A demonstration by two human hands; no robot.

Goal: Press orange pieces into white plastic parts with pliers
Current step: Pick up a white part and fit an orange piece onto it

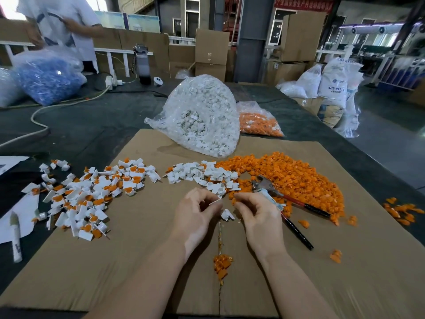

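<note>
My left hand [197,214] pinches a white plastic part [215,201] between thumb and fingertips. My right hand [255,215] is curled beside it, its fingertips pinching an orange piece [232,200] at the edge of the orange pile [289,176]. Another white part [227,214] lies on the cardboard between my hands. The pliers [264,184] rest on the orange pile, just beyond my right hand, with their red-and-black handles pointing right and toward me; no hand holds them. Loose white parts [202,176] sit ahead of my hands. White parts with orange pieces in them [92,194] are heaped at the left.
The brown cardboard sheet [138,261] covers the dark table. A clear bag of white parts [202,116] and a bag of orange pieces [259,124] stand behind. Orange scraps [222,265] lie near me. A bag of blue parts [46,81], a bottle [142,63] and a person [59,24] are far left.
</note>
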